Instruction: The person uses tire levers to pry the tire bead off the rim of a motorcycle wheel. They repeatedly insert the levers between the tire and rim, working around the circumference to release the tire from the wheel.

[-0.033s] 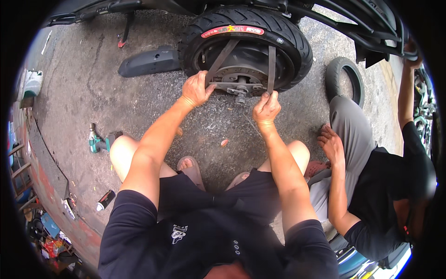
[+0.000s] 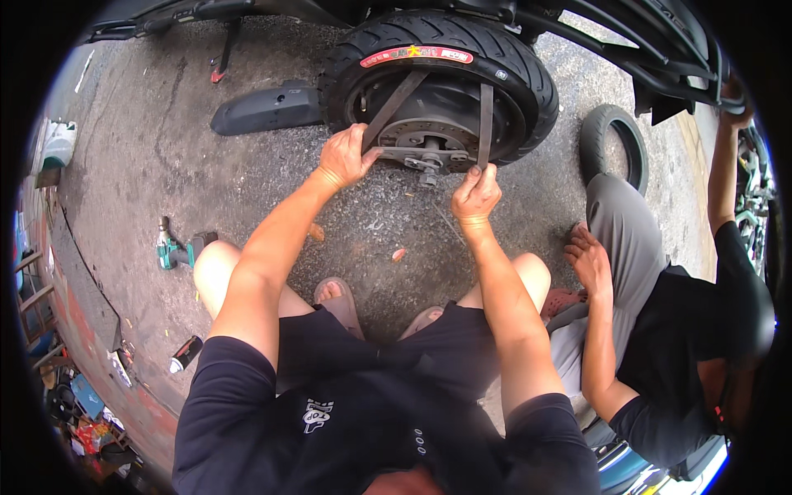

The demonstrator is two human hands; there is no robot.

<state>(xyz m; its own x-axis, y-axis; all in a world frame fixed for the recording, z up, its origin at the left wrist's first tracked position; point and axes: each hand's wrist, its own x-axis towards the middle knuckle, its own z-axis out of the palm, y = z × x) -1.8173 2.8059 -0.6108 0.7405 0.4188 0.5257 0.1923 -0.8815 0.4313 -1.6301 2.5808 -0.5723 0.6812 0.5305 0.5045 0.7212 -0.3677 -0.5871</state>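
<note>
Left hand (image 2: 345, 155): fingers wrapped round flat grey metal arm (image 2: 394, 97) crossing black rubber scooter wheel (image 2: 437, 82). Right hand (image 2: 474, 194): fingers pinching second upright arm (image 2: 484, 115). Advice: pull both evenly, keep puller centred on axle hub (image 2: 425, 153).

Concrete floor (image 2: 165, 165), stained. Lying on it: black plastic cover (image 2: 264, 109), green power tool (image 2: 175, 250), spare tyre (image 2: 612, 147), small can (image 2: 186, 353).

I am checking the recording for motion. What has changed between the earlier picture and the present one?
Nothing has visibly changed. The left hand still grips the metal bracket at the hub of the wheel, the right hand still pinches the bracket's right arm, and the other person's hand stays on their knee.
</note>
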